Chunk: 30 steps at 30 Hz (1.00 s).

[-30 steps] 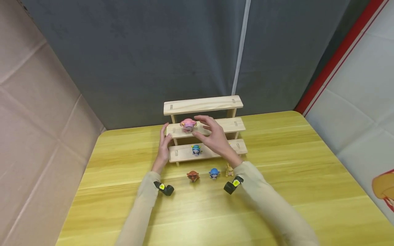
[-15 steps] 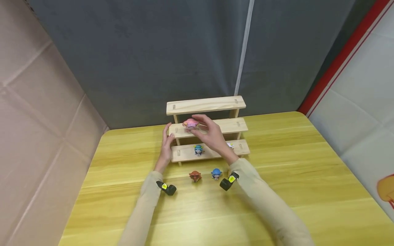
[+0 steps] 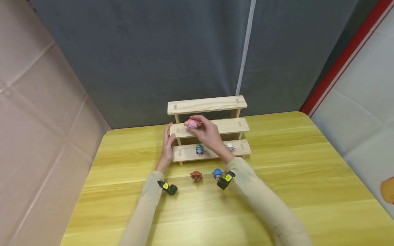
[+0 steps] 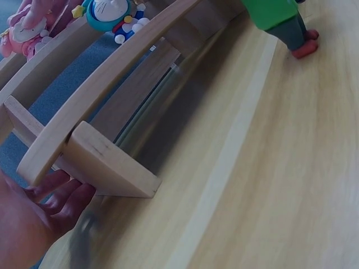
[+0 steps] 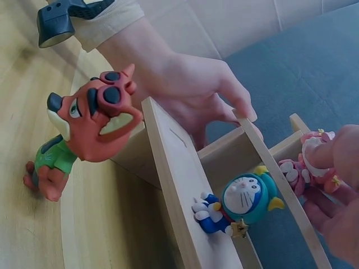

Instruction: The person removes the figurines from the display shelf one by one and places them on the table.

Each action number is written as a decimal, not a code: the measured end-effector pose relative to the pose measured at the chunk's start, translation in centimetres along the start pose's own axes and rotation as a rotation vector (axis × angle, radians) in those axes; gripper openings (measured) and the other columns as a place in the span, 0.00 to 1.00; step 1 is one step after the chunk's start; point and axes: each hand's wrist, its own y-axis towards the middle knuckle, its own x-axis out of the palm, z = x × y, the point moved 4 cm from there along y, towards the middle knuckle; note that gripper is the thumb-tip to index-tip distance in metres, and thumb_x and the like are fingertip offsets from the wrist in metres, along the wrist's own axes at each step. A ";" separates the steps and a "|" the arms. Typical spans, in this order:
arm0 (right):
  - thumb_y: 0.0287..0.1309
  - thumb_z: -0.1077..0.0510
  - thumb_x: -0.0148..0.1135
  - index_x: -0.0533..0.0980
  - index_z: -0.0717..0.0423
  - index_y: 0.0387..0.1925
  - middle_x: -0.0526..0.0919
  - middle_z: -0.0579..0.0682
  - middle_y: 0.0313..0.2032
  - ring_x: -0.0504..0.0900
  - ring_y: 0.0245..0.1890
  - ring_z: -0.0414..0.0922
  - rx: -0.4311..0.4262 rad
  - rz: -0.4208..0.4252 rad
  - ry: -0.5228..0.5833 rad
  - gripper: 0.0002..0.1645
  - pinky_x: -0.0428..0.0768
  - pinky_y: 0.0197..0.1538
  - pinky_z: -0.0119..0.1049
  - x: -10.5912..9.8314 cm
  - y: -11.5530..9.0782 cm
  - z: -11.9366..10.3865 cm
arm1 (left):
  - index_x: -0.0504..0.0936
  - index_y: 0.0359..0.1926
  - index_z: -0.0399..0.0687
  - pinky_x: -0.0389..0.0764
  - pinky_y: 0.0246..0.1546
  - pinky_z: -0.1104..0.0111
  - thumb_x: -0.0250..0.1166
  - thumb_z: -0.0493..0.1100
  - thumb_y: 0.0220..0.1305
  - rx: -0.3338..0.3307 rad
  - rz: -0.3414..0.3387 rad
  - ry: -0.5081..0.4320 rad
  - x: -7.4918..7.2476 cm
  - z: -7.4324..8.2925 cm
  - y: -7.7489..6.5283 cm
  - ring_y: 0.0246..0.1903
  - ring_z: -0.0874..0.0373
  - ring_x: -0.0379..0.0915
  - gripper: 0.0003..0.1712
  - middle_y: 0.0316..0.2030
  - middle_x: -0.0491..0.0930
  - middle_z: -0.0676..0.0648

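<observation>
A three-tier wooden display stand (image 3: pixel 207 105) rises at the back of the table. My left hand (image 3: pixel 167 147) grips the left end of its middle shelf, fingers behind the side in the left wrist view. On that same shelf, near the left end, my right hand (image 3: pixel 210 132) pinches a pink figurine (image 3: pixel 192 124) between thumb and fingers. Part of this figurine shows in the right wrist view, half covered by the fingers. The bottom shelf bears a figurine in a teal hood (image 5: pixel 244 197) left of middle and a white figurine (image 3: pixel 230 146) further right.
In front of the stand, on the table (image 3: pixel 197 218), stand a fox figurine (image 5: pixel 112 120) in a green shirt and a blue figurine (image 3: pixel 217 173). A dark grey curtain (image 3: pixel 147 61) hangs behind. Padded light walls (image 3: pixel 46 112) flank the table.
My right hand has closed around the pink figurine, which now tilts and sits slightly further right. The forearm now covers the yellow figurine on the table. My left hand stays on the shelf end.
</observation>
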 end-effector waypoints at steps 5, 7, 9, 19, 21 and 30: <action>0.58 0.68 0.70 0.76 0.57 0.60 0.83 0.56 0.55 0.82 0.56 0.50 0.003 0.026 0.015 0.28 0.82 0.58 0.36 0.1 -0.3 -0.1 | 0.47 0.80 0.48 0.65 0.61 0.56 0.40 0.43 0.77 -0.006 0.006 -0.001 0.0 0.1 -0.1 0.50 0.66 0.72 0.34 0.67 0.66 0.33; 0.58 0.69 0.70 0.76 0.58 0.60 0.83 0.56 0.56 0.82 0.57 0.51 0.004 0.033 0.034 0.28 0.82 0.58 0.37 0.0 -0.4 -0.1 | 0.47 0.80 0.47 0.64 0.63 0.54 0.40 0.43 0.77 -0.009 0.005 0.000 0.0 0.0 -0.1 0.50 0.66 0.72 0.34 0.68 0.65 0.33; 0.58 0.69 0.70 0.75 0.59 0.60 0.82 0.56 0.56 0.82 0.57 0.51 0.003 0.037 0.055 0.28 0.82 0.58 0.38 -0.2 -0.6 -0.3 | 0.46 0.80 0.46 0.63 0.64 0.52 0.40 0.43 0.77 -0.007 0.006 0.002 -0.1 0.0 -0.1 0.51 0.66 0.72 0.34 0.68 0.65 0.33; 0.61 0.66 0.69 0.76 0.56 0.60 0.82 0.54 0.56 0.83 0.57 0.50 0.010 0.039 0.105 0.26 0.81 0.59 0.41 -1.3 -2.0 -1.0 | 0.46 0.80 0.49 0.64 0.64 0.55 0.38 0.42 0.78 -0.008 0.003 -0.005 0.0 0.2 -0.4 0.50 0.67 0.72 0.33 0.66 0.66 0.33; 0.61 0.66 0.68 0.76 0.57 0.60 0.82 0.55 0.56 0.83 0.56 0.51 -0.004 0.030 0.122 0.25 0.81 0.59 0.42 -1.4 -2.3 -1.0 | 0.46 0.81 0.50 0.65 0.63 0.56 0.38 0.42 0.78 -0.009 0.007 -0.007 -0.1 0.2 -0.3 0.49 0.66 0.72 0.33 0.65 0.66 0.34; 0.60 0.65 0.70 0.77 0.57 0.60 0.84 0.54 0.54 0.83 0.54 0.48 -0.033 0.017 0.094 0.26 0.81 0.59 0.40 -1.9 -4.1 -2.5 | 0.48 0.80 0.52 0.64 0.63 0.56 0.40 0.44 0.76 0.004 0.011 0.011 -0.3 0.1 -0.2 0.50 0.65 0.70 0.33 0.63 0.67 0.36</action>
